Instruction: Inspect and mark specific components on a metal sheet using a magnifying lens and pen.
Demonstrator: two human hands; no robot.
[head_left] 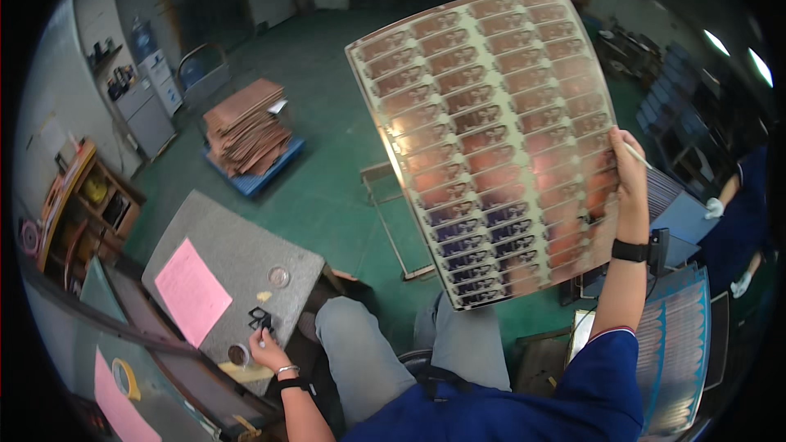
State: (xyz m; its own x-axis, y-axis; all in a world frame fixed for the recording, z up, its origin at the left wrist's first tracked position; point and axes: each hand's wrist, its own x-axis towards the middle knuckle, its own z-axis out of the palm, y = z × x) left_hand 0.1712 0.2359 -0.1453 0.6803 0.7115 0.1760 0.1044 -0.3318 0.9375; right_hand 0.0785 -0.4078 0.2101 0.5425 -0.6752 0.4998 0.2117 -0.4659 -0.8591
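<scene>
grey tabletop (246, 244) | pink sheet (194, 290) | clear round dish (278, 277) | dark-filled round dish (238, 354) | black piece (259, 318)

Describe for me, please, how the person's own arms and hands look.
Both the left hand and the right hand are ungloved. The left wrist wears a silvery bracelet and a black band. The right wrist has a black strap with a dark, boxy device. The right short sleeve is blue, with thin red-and-white trim.
</scene>
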